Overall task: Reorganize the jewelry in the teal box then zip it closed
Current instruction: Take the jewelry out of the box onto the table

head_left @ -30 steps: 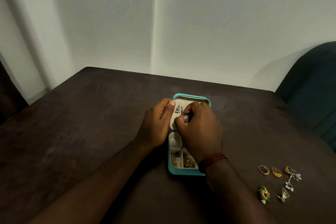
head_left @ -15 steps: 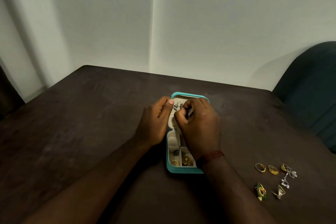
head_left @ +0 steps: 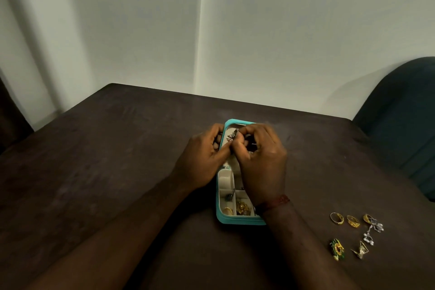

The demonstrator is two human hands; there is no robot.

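The teal box lies open on the dark table, its lid flat on the far side. Cream compartments near me hold a gold ring, a gold cluster and a dark piece. My left hand grips the lid's left edge, thumb pressing on the lid's lining. My right hand pinches a small silver earring over the lid. My right hand hides most of the lid and the box's right side.
Loose jewelry lies at the right front: three gold rings, a silver pearl piece, a green-and-gold brooch and a silver triangular earring. A dark teal chair stands at the table's right. A wall is close behind.
My right hand has shifted slightly up the lid with the silver earring, and my left thumb has moved in beside it. The box has stayed put.
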